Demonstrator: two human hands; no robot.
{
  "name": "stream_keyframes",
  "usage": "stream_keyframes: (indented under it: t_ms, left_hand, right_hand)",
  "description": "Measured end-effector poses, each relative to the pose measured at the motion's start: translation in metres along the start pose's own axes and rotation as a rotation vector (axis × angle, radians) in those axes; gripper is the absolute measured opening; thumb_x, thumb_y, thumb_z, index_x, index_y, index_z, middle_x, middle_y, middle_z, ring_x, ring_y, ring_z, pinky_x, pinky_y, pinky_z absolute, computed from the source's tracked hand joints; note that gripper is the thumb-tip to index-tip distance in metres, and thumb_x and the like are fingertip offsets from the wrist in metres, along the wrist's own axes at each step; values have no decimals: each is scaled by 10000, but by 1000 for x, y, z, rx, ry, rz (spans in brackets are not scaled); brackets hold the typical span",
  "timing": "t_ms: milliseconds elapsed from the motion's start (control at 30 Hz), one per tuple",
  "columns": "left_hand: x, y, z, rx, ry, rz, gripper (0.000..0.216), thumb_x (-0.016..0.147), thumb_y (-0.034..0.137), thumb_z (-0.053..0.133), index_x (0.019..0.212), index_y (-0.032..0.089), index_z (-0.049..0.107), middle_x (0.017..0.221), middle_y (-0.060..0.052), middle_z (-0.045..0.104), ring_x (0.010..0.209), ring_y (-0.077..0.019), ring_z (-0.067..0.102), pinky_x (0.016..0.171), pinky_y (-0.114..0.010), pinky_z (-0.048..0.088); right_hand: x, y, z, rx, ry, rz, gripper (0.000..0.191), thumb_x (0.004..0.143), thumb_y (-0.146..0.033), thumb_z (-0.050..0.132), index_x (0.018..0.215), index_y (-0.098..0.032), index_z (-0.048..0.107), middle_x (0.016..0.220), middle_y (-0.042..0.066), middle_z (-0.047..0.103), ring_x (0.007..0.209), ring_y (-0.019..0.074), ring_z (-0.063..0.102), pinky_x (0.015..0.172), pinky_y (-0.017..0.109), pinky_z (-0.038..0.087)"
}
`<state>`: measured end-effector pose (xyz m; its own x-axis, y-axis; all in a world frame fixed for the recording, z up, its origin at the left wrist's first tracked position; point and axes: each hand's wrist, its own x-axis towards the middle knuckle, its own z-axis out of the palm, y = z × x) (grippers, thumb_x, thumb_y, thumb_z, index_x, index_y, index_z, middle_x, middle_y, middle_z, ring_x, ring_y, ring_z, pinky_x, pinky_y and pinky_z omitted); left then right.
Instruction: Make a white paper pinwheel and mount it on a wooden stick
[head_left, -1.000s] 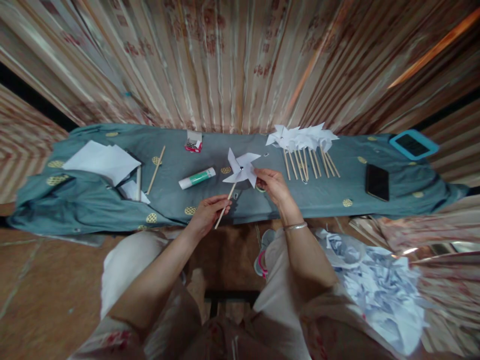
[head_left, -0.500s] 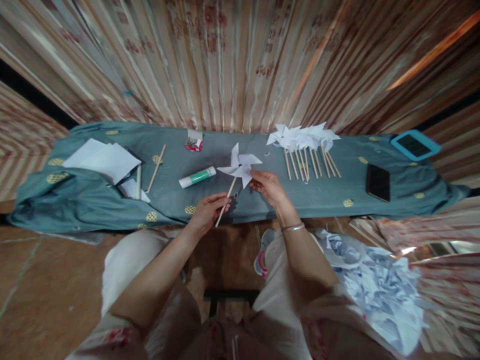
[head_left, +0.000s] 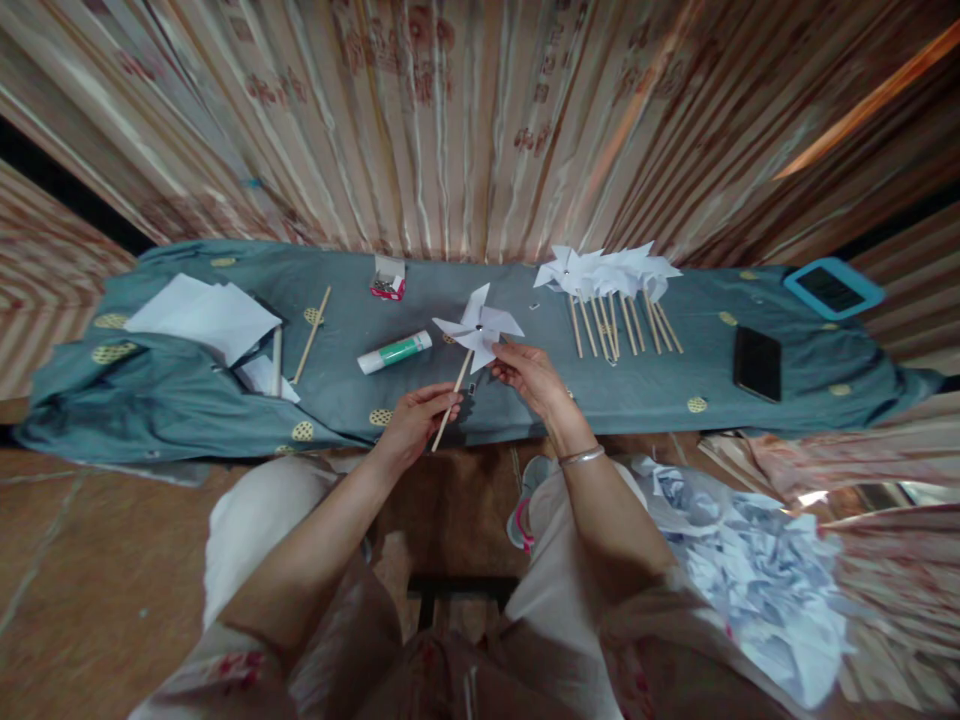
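A white paper pinwheel [head_left: 480,322] with a dark pin at its centre is held up over the near edge of the table. My left hand [head_left: 412,425] is closed around its thin wooden stick [head_left: 463,372], partway down. At the lower right blade, the thumb and fingers of my right hand [head_left: 532,376] pinch the paper. A green and white glue stick [head_left: 395,353] lies just left of the pinwheel. Behind it stands an open small red and white box [head_left: 388,280] with small metal pieces inside.
Finished pinwheels [head_left: 611,270] lie in a row at the back right. White paper sheets [head_left: 199,315] and a loose stick [head_left: 312,335] are on the left. A phone [head_left: 757,363] and a blue-framed device [head_left: 834,288] lie right. A bag of folded paper [head_left: 757,570] sits beside my right leg.
The pinwheel's blades have turned slightly, and my right hand has shifted a little left with the lower blade. My left hand keeps its hold on the stick.
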<state>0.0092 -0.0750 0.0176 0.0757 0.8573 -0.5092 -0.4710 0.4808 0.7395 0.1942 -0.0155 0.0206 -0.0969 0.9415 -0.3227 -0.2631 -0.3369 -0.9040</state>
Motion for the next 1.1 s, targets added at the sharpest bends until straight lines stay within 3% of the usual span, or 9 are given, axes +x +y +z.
stream_keyframes:
  t_ms: [767, 900, 1000, 1100]
  left_hand:
    - [0, 4, 2, -27, 19, 4, 220, 597, 44, 865, 783, 107, 766, 679, -32, 748, 529, -72, 625, 562, -167, 523]
    - [-1, 7, 0, -23, 30, 20, 199, 610, 45, 850, 782, 100, 767, 674, -33, 744, 520, -67, 618, 552, -162, 512]
    - [-2, 8, -1, -16, 17, 10, 196, 611, 48, 854, 784, 94, 773, 678, -41, 747, 522, -70, 623, 559, -166, 521]
    - [-4, 7, 0, -1, 2, -15, 203, 600, 56, 872, 775, 102, 779, 682, -47, 755, 529, -75, 636, 567, -166, 532]
  right_hand:
    - [-5, 4, 6, -63, -66, 56, 418, 563, -553, 920, 700, -193, 758, 695, 13, 756, 563, 62, 598, 536, 184, 440]
    - [-5, -5, -11, -131, 46, 2, 499, 560, -642, 883, 681, -175, 756, 650, 21, 733, 533, 56, 578, 512, 182, 414]
    - [0, -12, -22, -26, 172, -102, 534, 516, -680, 881, 664, -186, 742, 632, 5, 713, 530, 60, 560, 500, 196, 408]
    - [5, -16, -26, 89, 187, -179, 527, 477, -652, 909, 697, -203, 744, 659, -12, 713, 564, 76, 575, 527, 211, 437]
